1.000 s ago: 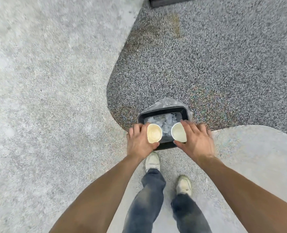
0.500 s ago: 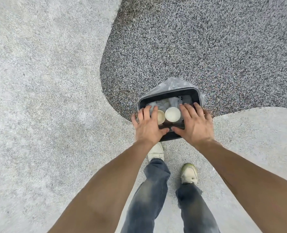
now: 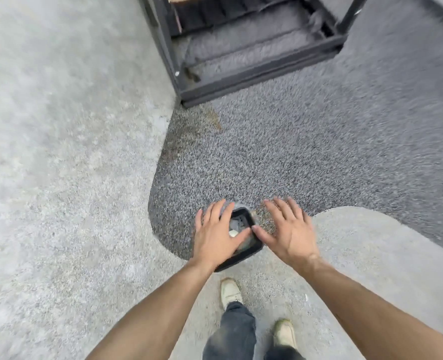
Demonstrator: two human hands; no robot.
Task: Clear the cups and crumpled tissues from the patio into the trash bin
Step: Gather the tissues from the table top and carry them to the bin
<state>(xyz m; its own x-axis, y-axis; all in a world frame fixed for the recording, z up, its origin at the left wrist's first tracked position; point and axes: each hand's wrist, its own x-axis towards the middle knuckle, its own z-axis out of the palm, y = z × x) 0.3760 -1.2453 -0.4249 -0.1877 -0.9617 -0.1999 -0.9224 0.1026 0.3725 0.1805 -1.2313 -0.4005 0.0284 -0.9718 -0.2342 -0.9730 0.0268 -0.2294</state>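
— How are the fingers set?

— On the left hand [image 3: 216, 236] they are spread flat and straight, nothing being grasped; on the right hand [image 3: 288, 231] the same is seen, splayed and released. The two thumbs almost meet over the trash bin [image 3: 241, 259].

— And where is the bin placed relative to them?

— Directly beneath and between the fingers. Its near-left part is covered by the left palm; the right fingers lie past its right rim, above the dark gravel [image 3: 319, 152]. The bin's long axis is taken to run away from the wrists, towards the fingertips, though much of it is hidden.

— Are cups to be seen?

— A pale cup [image 3: 233, 233] is glimpsed inside, just off the left thumb, on the grey liner [image 3: 237, 222]. More cannot be told through the blur.

— So what does the coming move turn on?

— Nothing is left in either hand, so a withdrawal is judged likely. Further litter would be sought outward, but none is seen on the pale concrete [image 3: 59, 178] or towards the black frame [image 3: 254, 74] far ahead.
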